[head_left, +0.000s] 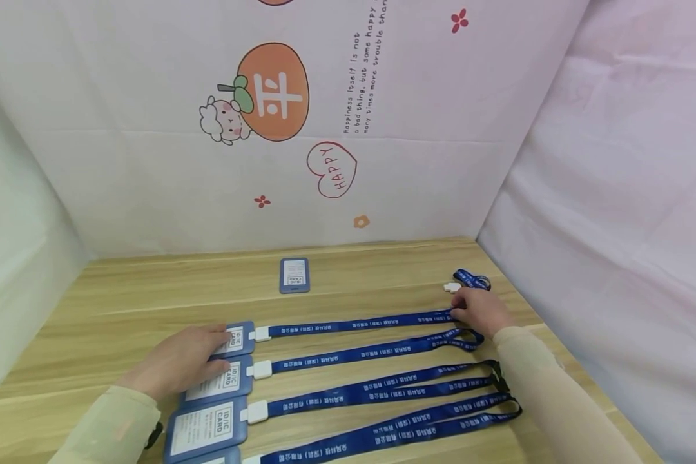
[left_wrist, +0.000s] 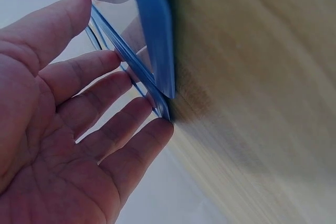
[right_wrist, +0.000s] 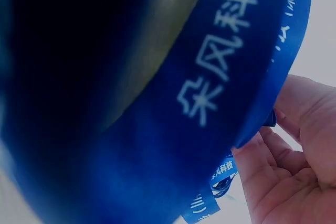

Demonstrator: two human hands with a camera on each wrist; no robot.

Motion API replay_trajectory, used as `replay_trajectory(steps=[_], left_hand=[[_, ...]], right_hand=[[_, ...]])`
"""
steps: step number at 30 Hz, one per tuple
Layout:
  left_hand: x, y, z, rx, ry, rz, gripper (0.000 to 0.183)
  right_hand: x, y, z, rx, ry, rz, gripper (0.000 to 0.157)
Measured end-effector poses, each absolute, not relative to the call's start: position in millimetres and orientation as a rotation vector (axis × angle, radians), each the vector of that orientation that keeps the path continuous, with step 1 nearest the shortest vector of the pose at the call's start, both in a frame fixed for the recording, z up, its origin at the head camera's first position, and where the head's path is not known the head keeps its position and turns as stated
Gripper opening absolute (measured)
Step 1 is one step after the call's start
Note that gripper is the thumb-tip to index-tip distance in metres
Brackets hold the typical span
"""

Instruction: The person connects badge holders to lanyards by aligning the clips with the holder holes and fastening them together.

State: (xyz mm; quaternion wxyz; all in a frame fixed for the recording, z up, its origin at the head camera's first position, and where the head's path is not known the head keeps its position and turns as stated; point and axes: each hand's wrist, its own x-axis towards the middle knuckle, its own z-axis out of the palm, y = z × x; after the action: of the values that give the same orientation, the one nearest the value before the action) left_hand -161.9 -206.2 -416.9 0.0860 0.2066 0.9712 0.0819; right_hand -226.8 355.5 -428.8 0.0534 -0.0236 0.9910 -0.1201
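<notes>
My left hand (head_left: 176, 361) rests at the left end of the row, its fingers on the farthest blue card holder (head_left: 245, 336) and its thumb over the second card holder (head_left: 245, 377). In the left wrist view the fingers of the left hand (left_wrist: 79, 124) lie loosely bent against the holder's edge (left_wrist: 149, 74). On the right, my right hand (head_left: 483, 310) pinches the far end of the farthest blue lanyard (head_left: 359, 324), which stretches straight to its card holder. A lanyard loop (right_wrist: 210, 77) fills much of the right wrist view, beside the right hand (right_wrist: 299, 171).
Several more lanyards (head_left: 383, 386) with card holders (head_left: 205, 428) lie in parallel rows nearer me. A loose card holder (head_left: 294, 276) lies toward the back of the wooden table (head_left: 168, 290). Beyond my right hand is a bundled lanyard (head_left: 472, 279) with a white clip (head_left: 452, 287).
</notes>
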Motion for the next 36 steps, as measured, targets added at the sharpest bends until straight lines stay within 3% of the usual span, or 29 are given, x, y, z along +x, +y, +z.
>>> replay_trajectory(steps=[26,36], left_hand=[[-161,-205,-417,0.616,2.89,0.248,0.059],[-162,-206,-419,0.634,2.89,0.246,0.059]], right_hand=[[-223,362,-420,-0.102,3.031,-0.345,0.029],[-230,367,-410,-0.141,3.107,-0.321,0.024]])
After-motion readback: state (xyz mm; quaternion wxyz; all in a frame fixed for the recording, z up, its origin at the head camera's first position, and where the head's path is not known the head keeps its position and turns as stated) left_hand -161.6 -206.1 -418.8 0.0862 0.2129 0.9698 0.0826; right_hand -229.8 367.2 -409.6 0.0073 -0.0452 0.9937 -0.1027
